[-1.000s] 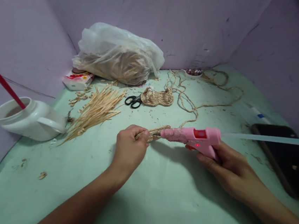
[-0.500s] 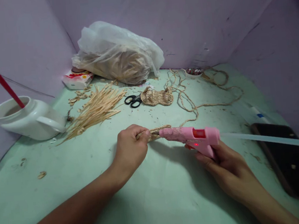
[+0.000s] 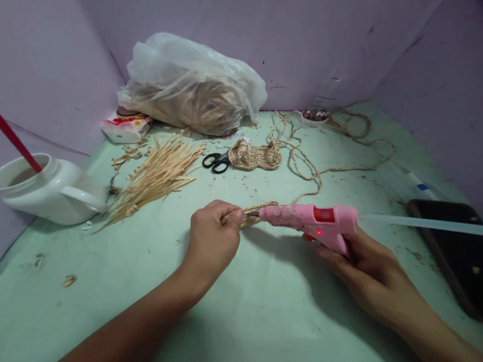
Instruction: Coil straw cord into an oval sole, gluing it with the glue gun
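Note:
My left hand (image 3: 216, 234) is closed, pinching a piece of coiled twine (image 3: 254, 216) above the table. My right hand (image 3: 368, 274) grips a pink glue gun (image 3: 298, 216) by its handle, and a red light glows on its side. The gun's nozzle points left and meets the twine piece close to my left thumb; whether glue is coming out I cannot tell. A long clear glue stick (image 3: 437, 224) sticks out of the gun's back. Farther back lies a bow-shaped braided twine piece (image 3: 256, 157), beside black-handled scissors (image 3: 218, 161).
A white jug (image 3: 54, 190) with a red stick stands at left, next to a bundle of dry straw strips (image 3: 155, 175). Behind are a plastic bag (image 3: 198, 88), a small box (image 3: 127, 128) and a bead dish (image 3: 315, 117). Loose twine (image 3: 343, 169) trails rightward; a dark phone (image 3: 466, 256) lies at right.
Almost nothing differs. The whole view has shifted very slightly, and the glue gun's nozzle stays against the twine piece in my left hand.

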Available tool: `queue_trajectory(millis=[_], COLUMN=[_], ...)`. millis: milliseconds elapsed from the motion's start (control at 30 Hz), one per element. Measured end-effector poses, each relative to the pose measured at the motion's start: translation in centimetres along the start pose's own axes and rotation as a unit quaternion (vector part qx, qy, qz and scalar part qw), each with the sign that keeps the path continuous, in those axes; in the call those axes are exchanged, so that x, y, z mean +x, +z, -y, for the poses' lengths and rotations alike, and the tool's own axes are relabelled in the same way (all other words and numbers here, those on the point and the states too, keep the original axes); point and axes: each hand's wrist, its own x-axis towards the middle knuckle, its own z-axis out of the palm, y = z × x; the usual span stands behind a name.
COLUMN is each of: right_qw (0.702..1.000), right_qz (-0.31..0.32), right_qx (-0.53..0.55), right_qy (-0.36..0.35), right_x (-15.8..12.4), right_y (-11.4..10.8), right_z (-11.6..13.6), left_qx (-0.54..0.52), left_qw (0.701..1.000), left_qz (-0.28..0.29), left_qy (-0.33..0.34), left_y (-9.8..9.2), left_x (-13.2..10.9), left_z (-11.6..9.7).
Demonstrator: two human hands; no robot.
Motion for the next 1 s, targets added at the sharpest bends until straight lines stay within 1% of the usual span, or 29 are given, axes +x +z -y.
queue_trajectory(millis=[267,500,800,1000], right_qw=[1.0,1.0,0.999,0.999], right_qz=[-0.004,0.001,-0.034,-0.043], right_qx=[0.01,0.012,0.005,-0.001], right_qy=[0.009,0.0,0.014,0.026], right_x=[0.0,0.0,0.21,0.35], right_y=[0.27,0.22,0.02,-0.15], right_z=[0.28,0.21,0.83,0.94], left_qx=[-0.003,-0.003,-0.004,-0.001], left_qw=[1.0,1.0,1.0,1.0], left_qz=[0.004,0.012,0.007,-0.002], left_qy=[0.001,-0.005,-0.008,-0.012], left_y=[-0.06,-0.03,-0.17,-0.3], left_x=[-0.05,-0.02,0.08,0.05], left_z=[0.19,0.08,0.27,0.24])
